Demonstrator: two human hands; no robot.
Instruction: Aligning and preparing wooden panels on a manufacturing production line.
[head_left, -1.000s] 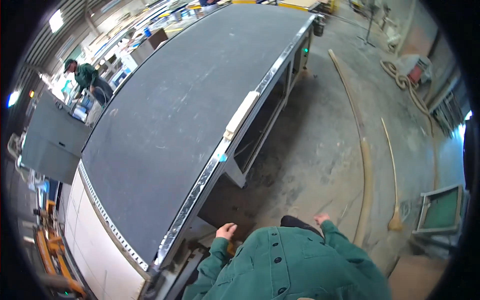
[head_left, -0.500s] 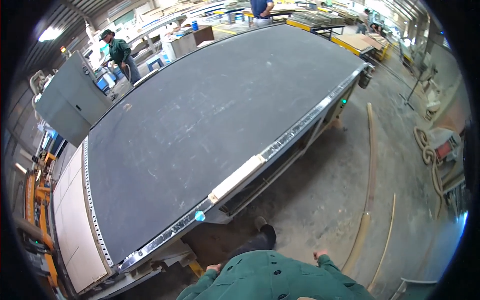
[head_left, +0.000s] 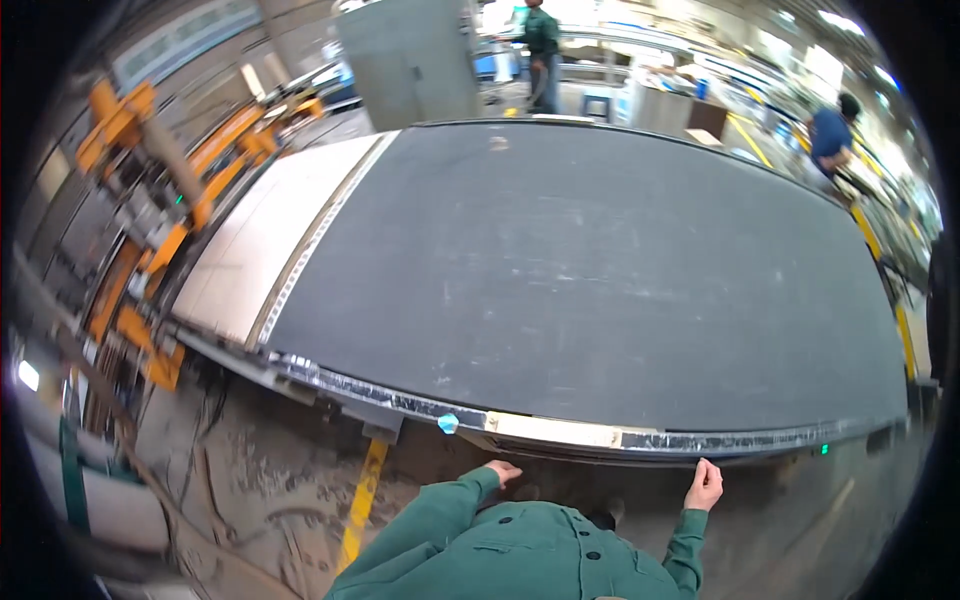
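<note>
Fingers on the bare left hand are part-way open and loosely bent, with nothing in them, at 6 o'clock on a dial centred in the view. Those on the bare right hand, between 4 and 5 o'clock, are curled in; no object shows there, but how tightly they close I cannot tell. Both hands are beside the near edge of the broad, flat, dark-grey bench, which fills the dial's middle; whether the right one touches it is unclear.

Along that edge runs a scuffed, silvery metal rail, which could scrape a sliding palm if its lip is rough. On it at 5 o'clock, the pale, narrow rectangular strip could be knocked down by a green cloth sleeve if it is loose; its fixing does not show.

With a small green light glowing at 4 o'clock, power may be on, so a leaning hand could be dragged if the surface moves. At 10 o'clock, the orange metal machine would be a pinch risk if running. A foot could trip on the dark, hose-like length at 8 o'clock.
</note>
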